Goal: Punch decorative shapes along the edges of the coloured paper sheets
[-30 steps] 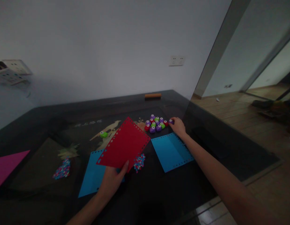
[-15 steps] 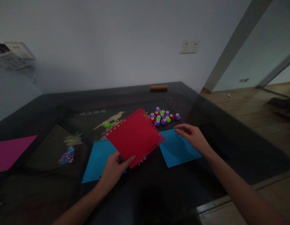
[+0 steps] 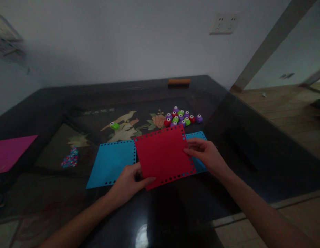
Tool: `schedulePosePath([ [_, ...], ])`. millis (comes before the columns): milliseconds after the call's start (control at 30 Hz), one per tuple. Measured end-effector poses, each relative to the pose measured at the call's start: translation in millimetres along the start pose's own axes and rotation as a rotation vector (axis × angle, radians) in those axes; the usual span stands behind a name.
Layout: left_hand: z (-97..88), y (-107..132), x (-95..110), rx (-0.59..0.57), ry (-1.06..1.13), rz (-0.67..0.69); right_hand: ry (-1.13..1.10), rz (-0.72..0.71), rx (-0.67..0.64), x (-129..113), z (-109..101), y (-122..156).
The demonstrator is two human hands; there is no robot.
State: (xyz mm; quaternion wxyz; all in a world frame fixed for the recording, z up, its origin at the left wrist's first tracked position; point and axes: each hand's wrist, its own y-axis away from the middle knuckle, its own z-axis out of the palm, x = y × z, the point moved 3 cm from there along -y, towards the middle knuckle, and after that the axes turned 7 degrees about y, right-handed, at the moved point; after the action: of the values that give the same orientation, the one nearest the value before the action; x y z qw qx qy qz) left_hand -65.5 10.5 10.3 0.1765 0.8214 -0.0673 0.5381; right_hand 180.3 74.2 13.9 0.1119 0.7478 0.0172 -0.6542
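Note:
A red square sheet (image 3: 163, 155) with holes punched along its edges is held up above the dark table. My left hand (image 3: 130, 182) pinches its lower left corner, thumb on top. At its right edge, my right hand (image 3: 205, 153) grips the sheet between thumb and fingers. One blue punched sheet (image 3: 112, 160) lies flat to the left, partly behind my left hand. Another blue sheet (image 3: 197, 135) lies to the right, mostly hidden by the red sheet and my right hand.
Beyond the sheets sits a cluster of purple, green and red eye-topped pieces (image 3: 181, 117). A single green piece (image 3: 114, 125) stands apart. Small colourful beads (image 3: 70, 158) and a magenta sheet (image 3: 13, 153) lie left. A brown stick (image 3: 179, 82) rests near the wall.
The red sheet has turned more square-on and moved right, now overlapping the right blue sheet. My right hand has left the blue sheet's edge and taken hold of the red one.

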Motion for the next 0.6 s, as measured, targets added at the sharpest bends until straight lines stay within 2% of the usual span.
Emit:
schedulePosePath([
  [133,0.2,-0.7,-1.1,0.007,-0.063,0.025,0.010,-0.005,-0.016,2.2,-0.6,-2.7],
  [367,3.1,-0.5,2.1,0.004,-0.122,0.125,0.041,-0.016,0.015,3.6,-0.1,-6.3],
  [467,0.7,-1.0,3.5,0.036,-0.141,0.169,0.046,-0.030,0.048,4.0,-3.0,-7.1],
  [600,-2.1,-0.8,3.7,0.068,-0.194,0.317,0.012,-0.005,0.078,7.5,-8.6,-8.5],
])
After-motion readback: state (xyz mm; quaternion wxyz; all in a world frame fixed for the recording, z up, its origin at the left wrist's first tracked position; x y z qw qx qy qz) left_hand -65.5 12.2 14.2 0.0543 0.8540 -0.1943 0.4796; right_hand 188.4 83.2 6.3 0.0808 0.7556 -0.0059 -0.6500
